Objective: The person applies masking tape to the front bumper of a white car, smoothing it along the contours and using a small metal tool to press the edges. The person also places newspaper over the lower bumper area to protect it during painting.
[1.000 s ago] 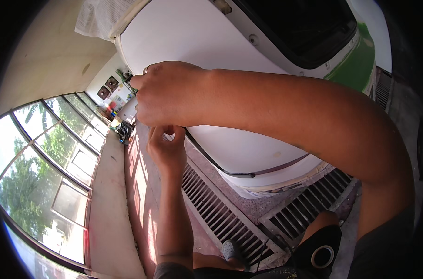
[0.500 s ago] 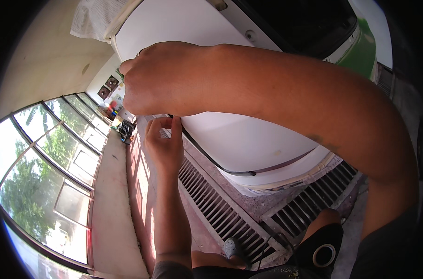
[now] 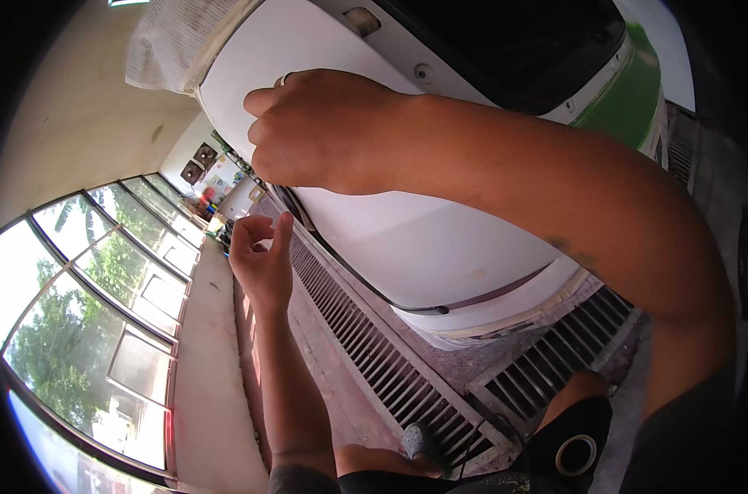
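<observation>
A white vehicle body panel (image 3: 390, 239) curves in front of me, with a dark trim strip (image 3: 366, 278) along its lower left edge. Across the panel reaches my right arm. My right hand (image 3: 316, 132), wearing a ring, is closed near the panel's left edge; its fingertips are turned away, hiding anything in them. Lower and to the left, my left hand (image 3: 261, 262) is held up beside the trim strip, apart from the panel. Its fingers curl in toward the thumb, and I cannot make out anything between them.
Printed paper sheeting (image 3: 172, 45) covers the upper left side. A dark window (image 3: 522, 49) and a green patch (image 3: 625, 99) lie on the right. Floor gratings (image 3: 366, 346) run below, near my shoe (image 3: 419, 440). A pale ring (image 3: 576, 454) lies against my shorts. Windows (image 3: 86, 329) line the left wall.
My left hand has moved left and slightly down, away from my right hand. My right hand has shifted right along the panel. The view has tilted slightly.
</observation>
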Available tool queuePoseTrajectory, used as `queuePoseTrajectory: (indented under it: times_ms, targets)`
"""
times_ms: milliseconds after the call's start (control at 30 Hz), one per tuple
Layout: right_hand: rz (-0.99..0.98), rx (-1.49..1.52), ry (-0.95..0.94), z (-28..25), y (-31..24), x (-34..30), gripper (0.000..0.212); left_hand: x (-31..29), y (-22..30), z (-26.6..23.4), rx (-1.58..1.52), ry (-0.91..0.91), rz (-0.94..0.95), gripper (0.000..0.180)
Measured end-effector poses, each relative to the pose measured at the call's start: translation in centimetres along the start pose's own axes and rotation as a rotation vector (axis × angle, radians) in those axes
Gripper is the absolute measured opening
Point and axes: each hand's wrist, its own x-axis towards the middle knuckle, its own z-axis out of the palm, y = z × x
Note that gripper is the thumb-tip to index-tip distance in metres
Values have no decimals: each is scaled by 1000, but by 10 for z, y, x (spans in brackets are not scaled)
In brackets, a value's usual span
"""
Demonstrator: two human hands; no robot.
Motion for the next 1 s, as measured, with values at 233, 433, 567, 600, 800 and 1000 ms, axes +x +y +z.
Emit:
queuePoseTrajectory:
  times_ms: [233,433,567,600,800,1000]
  targets:
    - [59,-26,-4,-5,-3,10,6,14,23,27,190,93,125,32]
    - [45,-3,59,-1,2,5,7,28,31,36,253,169,199,36]
    - [118,-61,19,-7,2,0,8,35,41,42,184,195,74,29]
    - [115,-53,13,-7,2,-2,9,35,35,42,73,252,40,26]
    - [64,-13,52,6,-3,-2,11,32,25,6,-436,400,-172,19]
    - [34,-77,61,2,-4,12,6,22,34,-23,-336,378,-15,22]
